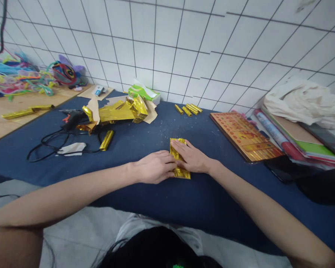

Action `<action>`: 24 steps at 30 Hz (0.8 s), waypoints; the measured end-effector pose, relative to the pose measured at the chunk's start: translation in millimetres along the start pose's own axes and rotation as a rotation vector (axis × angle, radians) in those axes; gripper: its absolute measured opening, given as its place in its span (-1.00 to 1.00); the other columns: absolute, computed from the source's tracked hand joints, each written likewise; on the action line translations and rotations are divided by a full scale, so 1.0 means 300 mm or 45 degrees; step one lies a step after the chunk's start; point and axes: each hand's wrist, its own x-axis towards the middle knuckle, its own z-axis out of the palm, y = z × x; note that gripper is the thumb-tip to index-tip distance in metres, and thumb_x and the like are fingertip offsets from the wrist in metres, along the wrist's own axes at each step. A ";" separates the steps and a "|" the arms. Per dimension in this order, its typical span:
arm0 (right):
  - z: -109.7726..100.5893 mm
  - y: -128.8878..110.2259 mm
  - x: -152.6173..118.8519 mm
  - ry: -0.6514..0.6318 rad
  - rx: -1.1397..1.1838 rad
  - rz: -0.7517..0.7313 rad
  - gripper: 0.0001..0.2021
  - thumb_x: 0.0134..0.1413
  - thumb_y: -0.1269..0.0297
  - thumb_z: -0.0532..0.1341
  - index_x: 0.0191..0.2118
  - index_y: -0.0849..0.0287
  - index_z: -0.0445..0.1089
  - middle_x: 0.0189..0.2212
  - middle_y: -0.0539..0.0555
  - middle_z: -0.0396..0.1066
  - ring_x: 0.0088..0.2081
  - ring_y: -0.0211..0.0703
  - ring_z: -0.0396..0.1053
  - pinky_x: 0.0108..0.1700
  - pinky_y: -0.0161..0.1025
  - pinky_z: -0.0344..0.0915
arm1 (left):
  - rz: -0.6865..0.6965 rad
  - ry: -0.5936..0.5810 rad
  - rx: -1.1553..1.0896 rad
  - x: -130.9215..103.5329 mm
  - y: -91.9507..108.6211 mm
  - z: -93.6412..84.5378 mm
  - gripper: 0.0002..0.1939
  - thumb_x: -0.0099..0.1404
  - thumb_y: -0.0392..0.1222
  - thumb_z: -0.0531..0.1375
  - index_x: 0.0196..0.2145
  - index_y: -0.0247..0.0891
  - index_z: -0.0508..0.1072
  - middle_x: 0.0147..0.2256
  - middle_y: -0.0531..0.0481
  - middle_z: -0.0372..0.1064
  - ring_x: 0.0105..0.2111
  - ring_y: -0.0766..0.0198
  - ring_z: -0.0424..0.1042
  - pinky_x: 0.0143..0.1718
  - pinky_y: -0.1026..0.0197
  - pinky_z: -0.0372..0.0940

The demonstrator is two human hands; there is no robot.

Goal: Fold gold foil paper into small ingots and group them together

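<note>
A narrow rectangle of shiny gold foil paper [185,173] lies on the dark blue tablecloth in front of me. My left hand [158,166] comes in from the left, its fingers bent and closed on the paper's left edge. From the other side my right hand [194,157] rests flat on top, fingers stretched over the foil. The two hands meet at the paper's middle and hide much of it. Farther back lie several small gold foil rolls [187,111]. Another gold roll [106,140] lies to the left, beside a black cord.
Crumpled gold foil [117,113], a glue gun [74,119] with its looped cord and a green tissue box [143,93] stand back left. Right are an orange patterned box [245,136] and stacked books [304,137]. A wooden table [30,106] holds colourful pipe cleaners. A tiled wall rises behind.
</note>
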 end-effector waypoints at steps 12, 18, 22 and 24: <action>0.017 0.018 -0.006 0.100 0.114 -0.036 -0.08 0.06 -0.12 0.00 0.26 0.38 -0.55 0.27 0.35 -0.28 0.27 0.00 -0.23 0.23 0.08 -0.24 | 0.004 -0.010 0.047 0.026 -0.049 0.013 -0.48 0.26 0.03 0.04 0.02 -0.44 0.28 0.05 -0.24 0.26 0.15 0.03 0.09 0.16 0.04 -0.01; 0.009 0.013 -0.008 0.134 0.161 -0.039 0.00 0.00 0.02 0.13 0.25 0.34 -0.65 0.28 0.37 -0.34 0.27 0.02 -0.24 0.23 0.09 -0.21 | -0.021 -0.038 0.124 0.029 -0.042 0.027 -0.37 0.23 0.16 0.02 0.05 -0.43 0.27 0.06 -0.22 0.24 0.16 -0.07 0.02 0.15 -0.02 -0.07; 0.006 0.014 -0.008 0.150 0.160 -0.053 0.01 -0.02 0.03 0.16 0.26 0.34 -0.62 0.28 0.35 -0.43 0.29 0.00 -0.36 0.24 0.04 -0.20 | -0.072 -0.066 0.130 0.026 -0.036 0.034 -0.33 0.21 0.20 0.01 0.08 -0.38 0.24 0.06 -0.20 0.25 0.14 -0.06 0.06 0.12 -0.02 -0.05; 0.005 0.015 -0.007 0.155 0.154 -0.056 0.02 -0.04 0.01 0.17 0.26 0.37 -0.58 0.28 0.36 -0.46 0.29 -0.03 -0.41 0.24 0.02 -0.19 | -0.088 -0.077 0.109 0.024 -0.035 0.039 -0.30 0.20 0.22 0.00 0.09 -0.40 0.23 0.05 -0.20 0.26 0.12 -0.04 0.10 0.12 0.00 -0.05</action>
